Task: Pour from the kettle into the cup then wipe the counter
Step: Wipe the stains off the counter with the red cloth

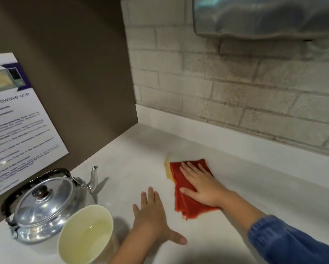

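Observation:
A shiny metal kettle (45, 204) with a black handle and a lid stands upright at the near left of the white counter (245, 197), spout pointing away. Right in front of it stands a pale cup (85, 234) with clear liquid in its bottom. My right hand (201, 182) lies flat, fingers spread, on a folded red cloth (186, 189) in the middle of the counter. A yellowish smear (167, 168) shows at the cloth's far left edge. My left hand (153, 216) rests flat and empty on the counter between cup and cloth.
A brown side panel (74, 73) with a printed microwave notice (13, 121) rises behind the kettle. A pale brick wall (226, 88) backs the counter, with a low white upstand along it. A metal dispenser (266, 16) hangs on the wall at the upper right.

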{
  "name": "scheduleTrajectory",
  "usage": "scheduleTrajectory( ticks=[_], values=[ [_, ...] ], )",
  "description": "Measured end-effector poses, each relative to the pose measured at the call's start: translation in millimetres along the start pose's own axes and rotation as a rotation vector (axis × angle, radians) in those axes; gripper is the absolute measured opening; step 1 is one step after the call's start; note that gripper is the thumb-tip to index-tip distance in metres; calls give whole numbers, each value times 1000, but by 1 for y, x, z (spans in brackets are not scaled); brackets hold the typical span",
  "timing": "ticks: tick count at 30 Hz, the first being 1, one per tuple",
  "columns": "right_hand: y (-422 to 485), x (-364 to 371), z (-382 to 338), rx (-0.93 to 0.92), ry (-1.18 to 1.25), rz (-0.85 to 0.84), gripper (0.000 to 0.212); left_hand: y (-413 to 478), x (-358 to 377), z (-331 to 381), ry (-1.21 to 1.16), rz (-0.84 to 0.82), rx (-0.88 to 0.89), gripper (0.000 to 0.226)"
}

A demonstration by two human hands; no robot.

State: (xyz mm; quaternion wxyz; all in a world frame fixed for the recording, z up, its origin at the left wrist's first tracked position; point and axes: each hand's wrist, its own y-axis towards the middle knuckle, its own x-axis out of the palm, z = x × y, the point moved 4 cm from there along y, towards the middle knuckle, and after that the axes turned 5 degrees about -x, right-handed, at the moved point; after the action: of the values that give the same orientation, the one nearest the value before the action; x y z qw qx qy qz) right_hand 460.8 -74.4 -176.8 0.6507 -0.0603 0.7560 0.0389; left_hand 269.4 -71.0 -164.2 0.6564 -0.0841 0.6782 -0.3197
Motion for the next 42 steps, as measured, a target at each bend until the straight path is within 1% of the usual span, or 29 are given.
scheduleTrajectory(
  ticks=[1, 3, 6, 7, 10, 12, 14, 16, 19, 21, 23, 26, 29, 30, 31, 33, 35, 37, 39, 41, 42],
  values=[
    [-22, 1, 5, -9, 4, 9, 88, -2, 2, -2, -21, 6, -14, 161],
    [-55, -1, 27, 49, -9, 14, 94, -5, 4, -6, -38, 16, -37, 161],
    [-52, -8, 56, 196, -6, 10, 109, -6, 4, -6, -30, 30, -35, 162],
    [-37, -10, 62, 238, 6, 18, 108, -5, 3, -5, -31, 32, -29, 162],
    [28, -9, 62, 299, 12, 21, 85, -6, 3, -4, -52, 24, -27, 162],
    [67, -7, 46, 250, 15, 8, 81, -7, 2, -4, -65, 14, -29, 160],
    [91, -4, 22, 150, 28, -10, 80, -8, 0, -5, -55, 15, -29, 159],
    [95, -1, -6, 33, 25, -33, 79, -8, -1, -6, -24, 23, -28, 159],
    [55, 1, -29, -121, -12, -47, 86, -10, -1, -7, 9, 35, -16, 159],
    [11, 0, -26, -189, -33, -31, 86, -12, 1, -8, -26, 46, -7, 159],
    [-35, -2, -6, -186, -31, -26, 80, -16, 3, -11, -50, 51, -3, 159],
    [-69, -10, 34, -54, -16, -70, 83, -16, 6, -10, -50, 53, 0, 160],
    [-33, -13, 51, 131, -13, -21, 107, -13, 4, -10, -63, 68, 5, 162],
    [-12, -11, 49, 187, 1, 7, 109, -11, 4, -11, -69, 72, 4, 162],
    [8, -9, 42, 225, 5, 16, 103, -10, 4, -11, -72, 79, 3, 162],
    [42, -4, 11, 195, 5, -1, 85, -10, 4, -12, -77, 83, -2, 160],
    [55, 0, -27, 77, 14, -22, 79, -11, 2, -14, -79, 85, 2, 159],
    [39, 2, -56, -30, 16, -59, 78, -14, 0, -14, -118, 84, 23, 158],
    [8, 4, -71, -100, 17, -69, 77, -20, -4, -17, -174, 64, 24, 159],
    [-26, 0, -71, -115, 36, -62, 76, -26, -11, -16, -215, 35, 44, 155],
    [-44, -6, -66, -74, 79, -31, 74, -28, -18, -8, -224, 50, 82, 148]
  ],
)
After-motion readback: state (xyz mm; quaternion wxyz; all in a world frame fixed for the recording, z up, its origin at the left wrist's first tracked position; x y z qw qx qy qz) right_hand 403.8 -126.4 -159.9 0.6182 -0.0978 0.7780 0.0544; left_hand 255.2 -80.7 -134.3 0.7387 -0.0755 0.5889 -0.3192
